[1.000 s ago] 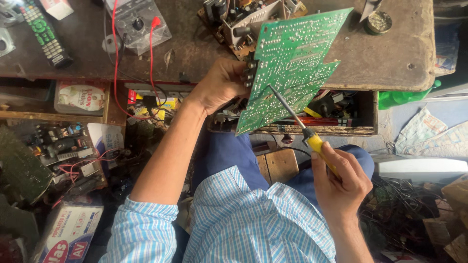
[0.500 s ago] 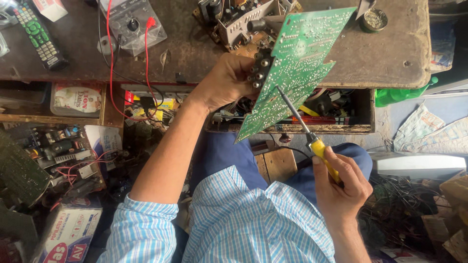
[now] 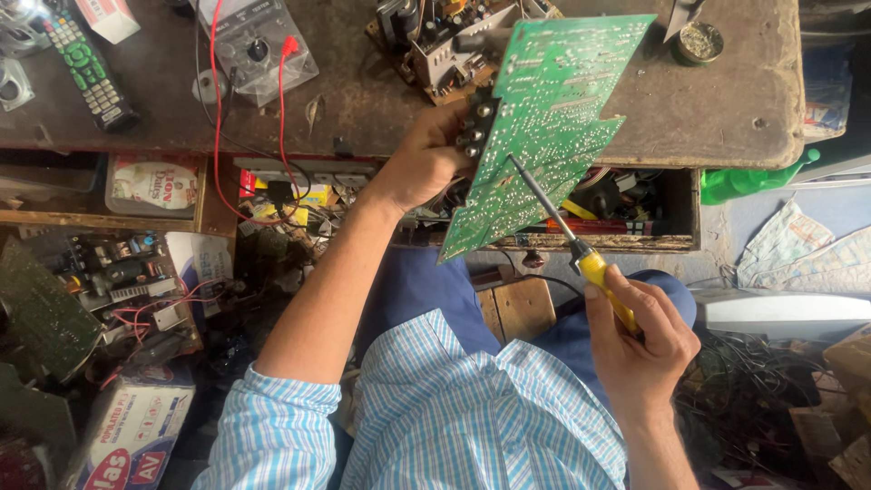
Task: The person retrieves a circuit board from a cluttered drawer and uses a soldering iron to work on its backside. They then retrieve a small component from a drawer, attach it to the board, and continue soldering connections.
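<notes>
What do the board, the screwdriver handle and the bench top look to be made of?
Circuit board: green lacquered laminate, likely fibreglass, dotted with silvery solder points. Screwdriver: glossy yellow handle, probably plastic; dark metal shaft. Bench top: worn, stained brown wood, matte, edges rounded.

Left hand (image 3: 426,163) holds circuit board (image 3: 553,118); right hand (image 3: 644,340) grips screwdriver (image 3: 567,236).

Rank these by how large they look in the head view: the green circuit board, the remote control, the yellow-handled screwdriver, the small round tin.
1. green circuit board
2. yellow-handled screwdriver, nearer the camera than the bench items, so its rank over the remote is unsure
3. remote control
4. small round tin
</notes>
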The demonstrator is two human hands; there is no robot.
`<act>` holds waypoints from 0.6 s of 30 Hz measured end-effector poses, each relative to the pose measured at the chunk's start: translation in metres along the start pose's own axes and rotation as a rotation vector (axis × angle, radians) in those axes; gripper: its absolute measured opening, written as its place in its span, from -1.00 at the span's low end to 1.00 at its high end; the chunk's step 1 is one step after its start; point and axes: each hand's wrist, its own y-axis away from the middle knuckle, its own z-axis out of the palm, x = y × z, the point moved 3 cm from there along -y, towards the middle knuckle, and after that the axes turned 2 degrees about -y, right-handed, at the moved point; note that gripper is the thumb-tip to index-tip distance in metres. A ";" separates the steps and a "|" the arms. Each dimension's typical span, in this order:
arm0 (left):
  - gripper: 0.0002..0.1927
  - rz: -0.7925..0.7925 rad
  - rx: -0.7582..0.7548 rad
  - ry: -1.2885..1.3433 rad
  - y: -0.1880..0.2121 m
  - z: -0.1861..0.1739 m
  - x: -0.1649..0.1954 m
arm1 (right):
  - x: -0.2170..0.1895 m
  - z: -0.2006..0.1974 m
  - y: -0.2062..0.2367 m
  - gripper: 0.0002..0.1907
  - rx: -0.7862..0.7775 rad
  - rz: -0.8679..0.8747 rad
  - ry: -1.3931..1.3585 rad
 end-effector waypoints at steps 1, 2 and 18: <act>-0.64 -0.027 0.023 0.072 0.000 0.000 -0.001 | -0.001 0.000 -0.001 -0.76 -0.007 0.003 -0.002; -0.65 -0.054 0.046 0.144 0.000 0.001 -0.003 | -0.002 0.001 -0.002 -0.76 -0.015 0.007 -0.005; -0.80 -0.101 1.074 0.273 0.036 -0.018 -0.051 | 0.037 -0.005 0.015 -0.74 0.133 0.232 -0.300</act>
